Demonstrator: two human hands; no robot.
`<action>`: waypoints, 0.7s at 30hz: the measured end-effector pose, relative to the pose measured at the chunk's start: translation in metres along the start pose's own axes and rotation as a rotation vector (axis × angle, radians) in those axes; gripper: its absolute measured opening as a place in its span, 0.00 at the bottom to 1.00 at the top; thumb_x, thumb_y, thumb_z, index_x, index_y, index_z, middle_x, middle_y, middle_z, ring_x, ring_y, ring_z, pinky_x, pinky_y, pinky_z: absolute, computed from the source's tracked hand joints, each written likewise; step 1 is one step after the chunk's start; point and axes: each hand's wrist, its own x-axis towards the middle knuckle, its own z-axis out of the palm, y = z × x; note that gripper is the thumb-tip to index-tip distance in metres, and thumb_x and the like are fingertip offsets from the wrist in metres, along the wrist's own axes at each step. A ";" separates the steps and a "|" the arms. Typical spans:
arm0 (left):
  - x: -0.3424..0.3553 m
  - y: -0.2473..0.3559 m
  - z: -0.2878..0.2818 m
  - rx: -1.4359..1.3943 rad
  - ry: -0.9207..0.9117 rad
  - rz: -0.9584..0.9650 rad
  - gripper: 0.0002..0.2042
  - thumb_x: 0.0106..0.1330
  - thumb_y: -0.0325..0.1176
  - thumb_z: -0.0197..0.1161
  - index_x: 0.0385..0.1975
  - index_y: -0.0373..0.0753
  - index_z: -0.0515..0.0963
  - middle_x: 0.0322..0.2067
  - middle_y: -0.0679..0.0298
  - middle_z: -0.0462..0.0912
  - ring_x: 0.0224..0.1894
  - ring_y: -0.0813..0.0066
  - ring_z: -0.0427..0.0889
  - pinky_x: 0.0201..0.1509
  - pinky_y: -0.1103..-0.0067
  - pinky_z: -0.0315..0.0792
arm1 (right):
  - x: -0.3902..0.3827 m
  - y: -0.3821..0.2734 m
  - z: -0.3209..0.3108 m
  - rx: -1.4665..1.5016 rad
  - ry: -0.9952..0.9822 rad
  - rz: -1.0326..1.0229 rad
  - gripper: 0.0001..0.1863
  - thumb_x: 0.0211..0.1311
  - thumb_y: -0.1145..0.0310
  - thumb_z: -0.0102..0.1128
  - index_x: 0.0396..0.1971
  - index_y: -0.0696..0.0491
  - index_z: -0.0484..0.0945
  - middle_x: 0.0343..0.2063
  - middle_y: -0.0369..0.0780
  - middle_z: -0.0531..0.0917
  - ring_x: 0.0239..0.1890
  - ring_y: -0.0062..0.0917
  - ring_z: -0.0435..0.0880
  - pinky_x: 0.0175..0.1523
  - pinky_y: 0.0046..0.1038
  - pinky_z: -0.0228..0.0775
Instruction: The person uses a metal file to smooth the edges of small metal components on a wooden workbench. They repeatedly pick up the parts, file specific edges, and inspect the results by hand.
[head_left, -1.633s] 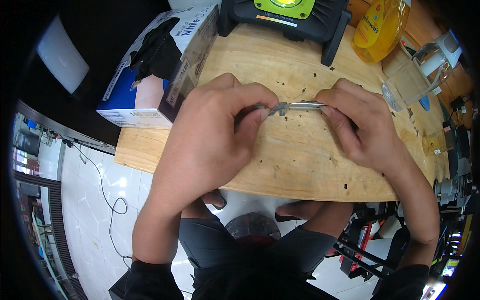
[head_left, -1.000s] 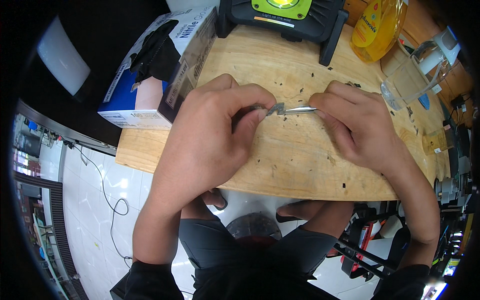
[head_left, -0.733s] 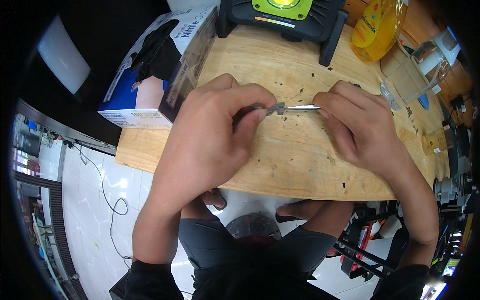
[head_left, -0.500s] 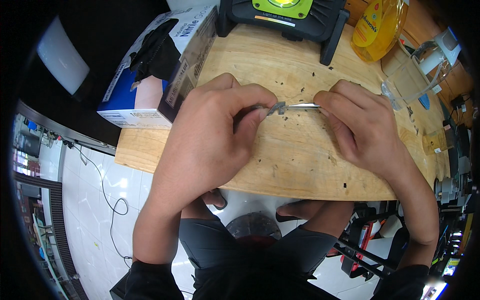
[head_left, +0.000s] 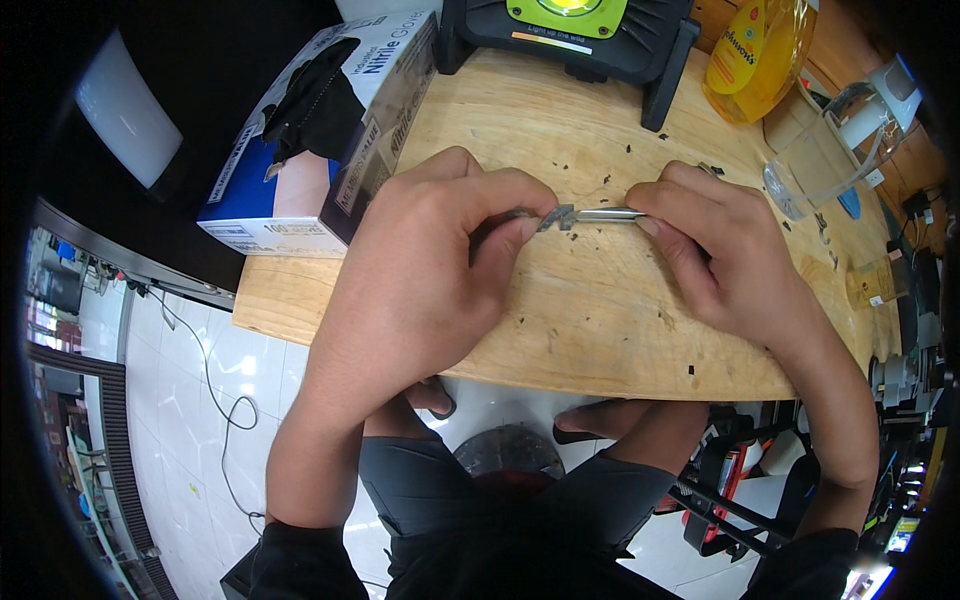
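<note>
Over the wooden tabletop, my left hand (head_left: 430, 255) pinches a small grey, jagged-edged piece (head_left: 560, 216) between thumb and index finger. Its far part is hidden by my fingertips, and its exact kind is too small to make out. From the other side my right hand (head_left: 715, 245) is closed around slim silver tweezers (head_left: 605, 214). Their tips point left and meet the edge of the grey piece. Dark little scraps (head_left: 606, 180) lie scattered on the wood around both hands.
A glove box (head_left: 285, 225) with a black glove poking out stands at the left. A work light (head_left: 570, 50) is at the back. On the right are a yellow liquid bottle (head_left: 745, 75) and a clear pitcher (head_left: 815, 165). The table's front edge (head_left: 600, 392) curves above my lap.
The tweezers' shaft has turned slightly in my right hand, and its fingers have shifted a little. My left hand keeps its pinch on the grey piece.
</note>
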 end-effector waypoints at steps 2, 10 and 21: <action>0.000 0.000 0.000 -0.010 0.003 0.005 0.07 0.65 0.21 0.70 0.41 0.37 0.89 0.29 0.59 0.81 0.30 0.70 0.80 0.35 0.76 0.72 | 0.000 0.000 0.000 0.021 0.011 0.004 0.09 0.60 0.77 0.64 0.41 0.56 0.81 0.29 0.44 0.78 0.29 0.43 0.82 0.33 0.40 0.73; 0.000 0.002 0.000 0.007 -0.006 -0.017 0.07 0.65 0.21 0.70 0.41 0.37 0.88 0.29 0.59 0.81 0.30 0.70 0.80 0.36 0.76 0.73 | -0.001 -0.003 0.001 -0.002 0.111 0.008 0.08 0.63 0.77 0.64 0.42 0.55 0.82 0.29 0.44 0.78 0.27 0.42 0.81 0.32 0.37 0.73; 0.001 0.000 0.000 -0.005 -0.010 -0.004 0.07 0.66 0.22 0.69 0.42 0.36 0.88 0.30 0.59 0.81 0.30 0.69 0.80 0.36 0.76 0.73 | 0.000 -0.001 0.001 -0.007 0.042 0.001 0.08 0.63 0.76 0.63 0.42 0.55 0.81 0.30 0.45 0.79 0.30 0.44 0.82 0.34 0.41 0.73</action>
